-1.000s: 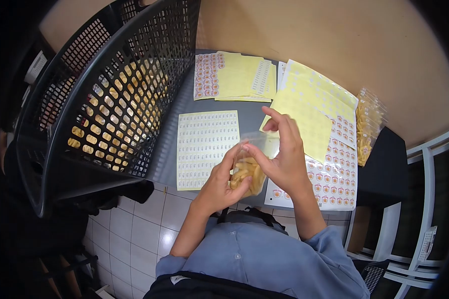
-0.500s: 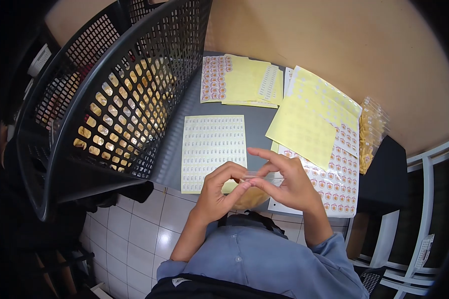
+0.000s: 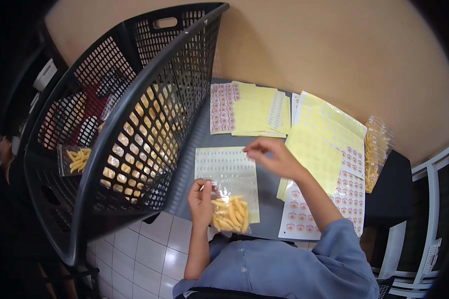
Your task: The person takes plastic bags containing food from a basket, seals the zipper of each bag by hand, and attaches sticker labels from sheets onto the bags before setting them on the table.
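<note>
My left hand [image 3: 201, 203] is closed on the left edge of a clear plastic bag of yellow stick snacks [image 3: 230, 214], near a small white label on the bag. The snacks fill the bag's lower half, and its upper part lies over a sheet of small printed labels [image 3: 219, 160] on the grey table. At that sheet's upper right corner is my right hand [image 3: 270, 155], thumb and fingertips drawn together in a pinch. Whether a label is between them is too small to tell.
A big black perforated basket [image 3: 129, 94] holding snack bags stands at the left. Round-sticker sheets [image 3: 224, 107] and yellow backing sheets [image 3: 312, 164] lie at the back and right of the table [image 3: 187, 174]. More filled bags [image 3: 376, 149] stand at the far right.
Both hands were together at the bag's top edge. They have parted: the left hand now holds the bag over the label sheet, and the right has moved up to the sheet's corner. The view has shifted.
</note>
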Demonstrator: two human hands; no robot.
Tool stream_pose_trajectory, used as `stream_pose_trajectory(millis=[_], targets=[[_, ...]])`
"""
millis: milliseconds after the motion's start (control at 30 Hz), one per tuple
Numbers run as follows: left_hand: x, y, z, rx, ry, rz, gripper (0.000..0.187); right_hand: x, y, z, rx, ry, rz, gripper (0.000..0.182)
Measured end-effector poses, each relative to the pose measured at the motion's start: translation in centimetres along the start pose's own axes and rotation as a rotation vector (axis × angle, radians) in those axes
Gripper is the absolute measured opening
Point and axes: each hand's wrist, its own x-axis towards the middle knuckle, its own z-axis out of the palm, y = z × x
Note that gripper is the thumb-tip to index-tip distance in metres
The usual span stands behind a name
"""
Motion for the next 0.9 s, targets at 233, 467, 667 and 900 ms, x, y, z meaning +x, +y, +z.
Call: stream_pose_trajectory(millis=[233,467,667,900], targets=[[1.5,-2.1,-1.1,0.115,0.024,0.025,0.005,10.3,11.0,-2.5,-0.317,0.219,0.061,0.013],[1.8,-1.6,-1.3,0.087,-0.052,0.013,0.011,17.0,13.2,-2.7,-0.616,0.209,-0.074,0.022],[1.8,-2.0,-1.6,0.051,-0.052,-0.002,0.012,19.0,14.2,-3.2,-0.760,0.009,-0.092,0.020],[1.9,-1.7,-1.3,0.075,-0.049,0.013,0.012,19.5,14.4,-3.6,-0.712,-0.039,-0.026,0.013]])
